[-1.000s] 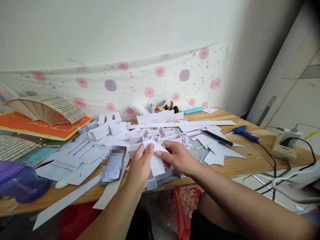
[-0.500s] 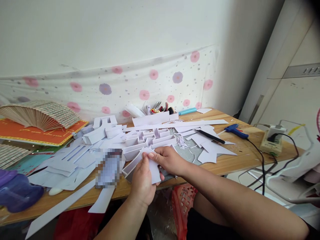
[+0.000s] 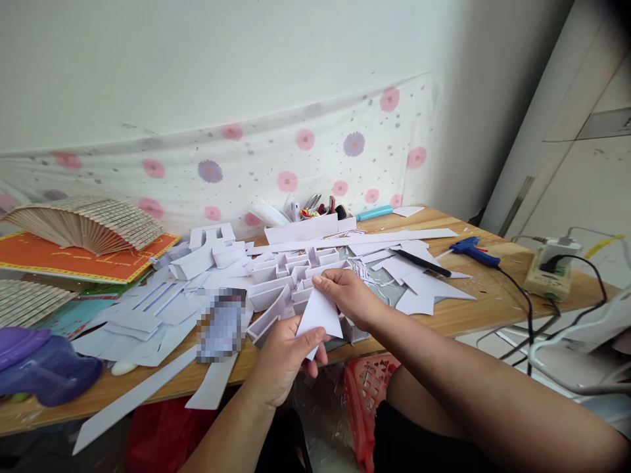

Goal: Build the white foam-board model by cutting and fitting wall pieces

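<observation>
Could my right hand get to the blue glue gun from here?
Probably yes: only flat white scraps and a slim black tool seem to lie between your right hand and the blue glue gun. It would likely need to release the white piece, which your left hand also holds.

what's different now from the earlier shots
The left hand has moved from the upper end of the white piece down to its lower end. The right hand still pinches the upper end. The blue glue gun and black tool lie where they were.
</observation>
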`<state>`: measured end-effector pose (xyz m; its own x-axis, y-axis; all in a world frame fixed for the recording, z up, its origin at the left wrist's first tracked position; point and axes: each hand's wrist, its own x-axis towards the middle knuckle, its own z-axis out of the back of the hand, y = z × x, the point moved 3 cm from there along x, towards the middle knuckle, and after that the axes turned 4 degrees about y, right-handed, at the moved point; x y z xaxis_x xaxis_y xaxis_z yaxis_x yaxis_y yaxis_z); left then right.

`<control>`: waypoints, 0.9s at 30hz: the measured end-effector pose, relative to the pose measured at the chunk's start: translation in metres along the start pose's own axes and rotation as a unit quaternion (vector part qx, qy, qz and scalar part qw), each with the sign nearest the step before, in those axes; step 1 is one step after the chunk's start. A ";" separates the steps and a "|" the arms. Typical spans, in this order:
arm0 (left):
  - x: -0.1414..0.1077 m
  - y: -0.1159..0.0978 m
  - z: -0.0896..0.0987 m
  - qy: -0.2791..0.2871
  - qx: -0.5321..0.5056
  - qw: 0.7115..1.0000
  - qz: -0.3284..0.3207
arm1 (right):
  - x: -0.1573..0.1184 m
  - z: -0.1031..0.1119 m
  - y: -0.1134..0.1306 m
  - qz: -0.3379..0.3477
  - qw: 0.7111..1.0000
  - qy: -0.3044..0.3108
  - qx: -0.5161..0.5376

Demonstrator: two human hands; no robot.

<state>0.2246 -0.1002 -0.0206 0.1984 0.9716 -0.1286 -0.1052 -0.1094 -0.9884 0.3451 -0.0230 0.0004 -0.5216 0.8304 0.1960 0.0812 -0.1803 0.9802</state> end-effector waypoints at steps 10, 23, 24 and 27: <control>-0.011 -0.002 -0.003 0.103 0.039 0.991 -0.074 | -0.010 -0.016 0.001 -0.070 0.973 0.189 0.109; -0.010 -0.004 -0.002 -0.012 -0.159 0.979 -0.130 | -0.001 0.010 0.011 0.023 0.976 0.034 0.214; -0.008 -0.007 0.002 -0.033 -0.156 0.977 -0.138 | 0.003 0.021 0.009 0.038 0.973 -0.024 0.225; 0.003 -0.024 0.015 -0.070 -0.061 0.986 -0.138 | 0.014 0.056 -0.003 0.055 0.960 -0.173 0.213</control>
<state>0.2132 -0.0915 0.0034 0.0657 0.9864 0.1510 0.0531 0.1476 -0.9876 0.3850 0.0189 0.0015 -0.1822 0.9576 0.2230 0.4972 -0.1060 0.8611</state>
